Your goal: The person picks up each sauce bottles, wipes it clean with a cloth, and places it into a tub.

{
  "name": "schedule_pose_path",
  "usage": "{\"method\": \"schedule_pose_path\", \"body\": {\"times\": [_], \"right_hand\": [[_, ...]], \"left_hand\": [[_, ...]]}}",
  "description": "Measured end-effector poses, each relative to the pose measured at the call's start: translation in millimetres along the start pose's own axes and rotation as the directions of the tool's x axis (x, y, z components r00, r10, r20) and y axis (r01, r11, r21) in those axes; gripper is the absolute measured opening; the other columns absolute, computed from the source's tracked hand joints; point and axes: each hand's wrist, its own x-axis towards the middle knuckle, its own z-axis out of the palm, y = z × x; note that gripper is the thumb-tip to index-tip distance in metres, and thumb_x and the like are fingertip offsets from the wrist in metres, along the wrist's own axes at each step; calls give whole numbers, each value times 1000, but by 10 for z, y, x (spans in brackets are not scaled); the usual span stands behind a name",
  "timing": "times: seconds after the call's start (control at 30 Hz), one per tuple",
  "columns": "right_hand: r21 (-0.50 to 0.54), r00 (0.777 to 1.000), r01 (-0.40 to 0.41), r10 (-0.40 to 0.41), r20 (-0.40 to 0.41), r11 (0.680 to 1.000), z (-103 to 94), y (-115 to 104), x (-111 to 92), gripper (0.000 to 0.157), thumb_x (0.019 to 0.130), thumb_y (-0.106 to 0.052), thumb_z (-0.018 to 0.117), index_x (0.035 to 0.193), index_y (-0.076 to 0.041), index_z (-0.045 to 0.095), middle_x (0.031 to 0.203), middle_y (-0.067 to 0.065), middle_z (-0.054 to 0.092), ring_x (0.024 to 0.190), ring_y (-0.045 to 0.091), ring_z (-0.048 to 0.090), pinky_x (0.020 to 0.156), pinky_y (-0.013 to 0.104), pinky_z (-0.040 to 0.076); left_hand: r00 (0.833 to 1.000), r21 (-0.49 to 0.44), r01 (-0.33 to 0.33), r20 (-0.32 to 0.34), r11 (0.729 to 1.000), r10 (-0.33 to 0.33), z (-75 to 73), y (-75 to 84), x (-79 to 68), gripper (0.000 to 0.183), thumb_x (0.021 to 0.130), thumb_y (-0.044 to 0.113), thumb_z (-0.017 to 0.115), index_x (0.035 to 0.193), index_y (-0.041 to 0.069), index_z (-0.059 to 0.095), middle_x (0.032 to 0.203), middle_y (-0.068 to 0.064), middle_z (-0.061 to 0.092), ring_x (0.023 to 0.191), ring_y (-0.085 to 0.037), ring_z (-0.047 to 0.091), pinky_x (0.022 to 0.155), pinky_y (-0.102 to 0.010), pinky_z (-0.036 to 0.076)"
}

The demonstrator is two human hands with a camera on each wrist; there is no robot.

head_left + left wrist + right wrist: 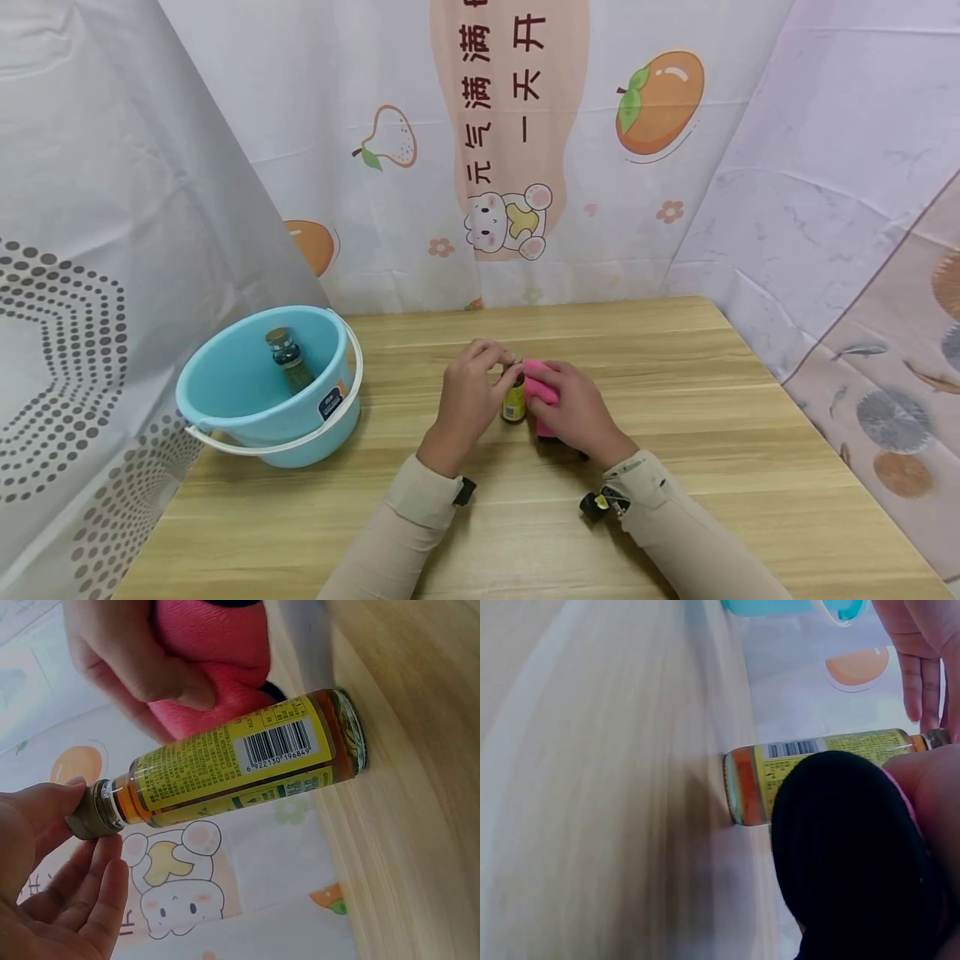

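A small glass bottle (513,407) with a yellow label and amber liquid stands on the wooden table. My left hand (468,398) pinches its metal-coloured cap (97,811) between thumb and fingers, seen closely in the left wrist view. Just to the right, my right hand (579,412) grips a soft pink thing (542,383) with black parts, its exact kind unclear. In the left wrist view its pink, leathery surface (214,645) is beside the bottle. A rounded black face (847,847) of it hides part of the bottle in the right wrist view.
A light blue bucket (262,422) with a white handle stands at the table's left. Inside it leans another bottle (291,358) with a brown cap. Printed curtains (390,225) hang behind and along both sides of the wooden table (720,417).
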Motion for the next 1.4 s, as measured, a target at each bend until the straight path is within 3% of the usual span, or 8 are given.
{"method": "schedule_pose_path", "body": {"times": [0.23, 0.57, 0.73, 0.93, 1.2, 1.4], "right_hand": [[36, 993, 57, -53, -105, 998, -30, -30, 6, 47, 90, -21, 75, 137, -18, 70, 137, 15, 64, 105, 28, 70, 79, 42, 62], [113, 950, 193, -157, -270, 975, -12, -32, 24, 44, 90, -18, 79, 133, -17, 72, 137, 13, 64, 111, 29, 70, 80, 43, 64], [162, 967, 160, -122, -225, 974, 2, -10, 33, 43, 93, -18, 77, 135, -17, 70, 139, 13, 64, 110, 27, 71, 79, 38, 64], [191, 985, 114, -86, -151, 975, 22, 24, 36, 43, 93, -18, 77, 136, -15, 70, 136, 12, 66, 110, 26, 70, 81, 37, 63], [82, 1000, -21, 20, 9, 996, 81, 65, 26, 44, 92, -27, 78, 134, -17, 71, 132, 15, 68, 112, 32, 68, 90, 47, 60], [-7, 996, -34, 34, 86, 999, 93, 92, -4, 45, 92, -26, 79, 135, -17, 71, 135, 18, 65, 112, 33, 67, 91, 49, 59]], "left_hand": [[1000, 3, 4, 15, 1000, -4, -9, -12, 3, 11, 89, 18, 83, 95, 9, 79, 97, 0, 76, 96, -18, 74, 78, -32, 62], [1000, -21, 3, 25, 1000, -3, -20, -16, 8, 6, 91, 13, 80, 96, 10, 78, 103, -2, 78, 93, -16, 76, 73, -28, 62], [999, -22, 13, 40, 1000, -12, -21, -19, 8, 6, 91, 12, 79, 97, 10, 78, 104, -2, 78, 95, -16, 76, 78, -29, 63], [999, -13, 21, 48, 1000, -21, -28, -14, 10, 6, 92, 12, 78, 98, 10, 79, 105, -3, 79, 98, -16, 76, 74, -28, 62], [999, -11, 18, 34, 1000, -17, -30, -20, 5, 7, 90, 10, 78, 97, 10, 79, 107, -3, 79, 99, -17, 76, 78, -30, 63], [999, -13, 16, 34, 1000, -16, -31, -14, 8, 8, 89, 11, 79, 97, 10, 79, 105, -3, 79, 101, -18, 76, 86, -32, 63]]}}
